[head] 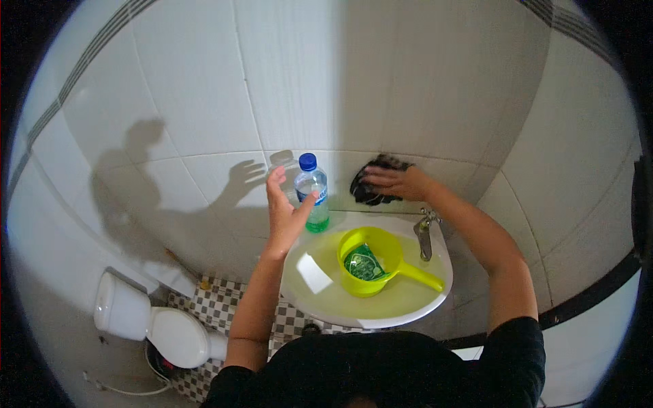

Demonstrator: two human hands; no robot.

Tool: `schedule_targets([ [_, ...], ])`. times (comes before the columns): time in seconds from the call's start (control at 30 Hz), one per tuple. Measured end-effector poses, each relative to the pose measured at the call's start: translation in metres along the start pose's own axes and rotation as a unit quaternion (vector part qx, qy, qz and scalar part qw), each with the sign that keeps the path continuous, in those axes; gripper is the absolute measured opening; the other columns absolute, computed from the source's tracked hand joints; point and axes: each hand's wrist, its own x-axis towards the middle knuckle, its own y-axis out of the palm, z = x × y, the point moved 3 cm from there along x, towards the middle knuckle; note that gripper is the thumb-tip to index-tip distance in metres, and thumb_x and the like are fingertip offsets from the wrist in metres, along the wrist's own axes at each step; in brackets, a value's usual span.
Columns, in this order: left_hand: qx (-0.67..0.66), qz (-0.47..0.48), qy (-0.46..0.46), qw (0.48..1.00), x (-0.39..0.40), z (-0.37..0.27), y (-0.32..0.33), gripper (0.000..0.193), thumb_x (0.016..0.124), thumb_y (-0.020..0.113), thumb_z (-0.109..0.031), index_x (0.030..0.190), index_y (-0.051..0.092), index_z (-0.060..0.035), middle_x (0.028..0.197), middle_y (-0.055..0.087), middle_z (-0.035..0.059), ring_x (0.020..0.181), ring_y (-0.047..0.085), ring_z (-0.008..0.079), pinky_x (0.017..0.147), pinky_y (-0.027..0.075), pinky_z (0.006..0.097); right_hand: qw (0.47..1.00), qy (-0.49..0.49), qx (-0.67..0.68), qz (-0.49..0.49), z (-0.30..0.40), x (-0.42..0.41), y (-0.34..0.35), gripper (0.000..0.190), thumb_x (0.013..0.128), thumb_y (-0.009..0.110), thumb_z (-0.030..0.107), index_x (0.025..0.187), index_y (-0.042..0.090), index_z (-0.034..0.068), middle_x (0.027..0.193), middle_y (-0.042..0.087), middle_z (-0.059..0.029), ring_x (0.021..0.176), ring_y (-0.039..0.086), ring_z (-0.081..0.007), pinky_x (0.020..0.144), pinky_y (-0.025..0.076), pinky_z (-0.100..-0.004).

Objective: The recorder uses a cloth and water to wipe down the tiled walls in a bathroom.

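My right hand (pixel 403 182) presses a crumpled black cloth (pixel 368 193) against the white wall tiles above the sink. The cloth and fingers look slightly blurred. On the sink's back ledge stands a clear plastic bottle (pixel 312 178) with a blue cap and some green liquid at the bottom. My left hand (pixel 288 214) is raised just left of this bottle, fingers spread, its thumb overlapping the bottle in view; whether it touches is unclear. Below both hands, a yellow-green plastic dipper (pixel 352 284) with a green printed packet (pixel 365 262) inside rests in the white sink (pixel 403 320).
A metal tap (pixel 423 237) rises at the sink's right rear. At lower left, a white toilet (pixel 178 336) with its lid down stands on a checkered tile floor (pixel 224 290). A pale hose (pixel 132 392) runs along the left wall. Tiled walls curve around.
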Motion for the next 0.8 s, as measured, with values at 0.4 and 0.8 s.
schedule_targets([
  [0.4, -0.062, 0.053, -0.072, 0.994, -0.009, 0.039, 0.017, 0.093, 0.063, 0.077, -0.024, 0.131, 0.016, -0.0057, 0.111, 0.050, 0.0238, 0.101, 0.054, 0.0336, 0.086, 0.042, 0.0390, 0.853, 0.403, -0.147, -0.297, -0.016, 0.054, -0.033, 0.051, 0.078, 0.054, 0.030, 0.127, 0.042, 0.021, 0.144, 0.016, -0.0130, 0.132, 0.013, -0.0353, 0.093, 0.014, -0.0664],
  [0.8, -0.209, -0.135, -0.068, 0.966, -0.051, 0.010, -0.105, 0.086, 0.065, 0.073, -0.006, 0.128, 0.015, -0.0041, 0.103, 0.052, 0.0178, 0.097, 0.055, 0.0230, 0.084, 0.045, 0.0334, 0.919, 0.281, -0.019, -0.277, -0.044, 0.105, -0.148, 0.045, 0.075, 0.058, 0.021, 0.119, 0.051, 0.020, 0.140, 0.028, -0.0033, 0.132, 0.019, -0.0233, 0.105, 0.011, -0.0532],
])
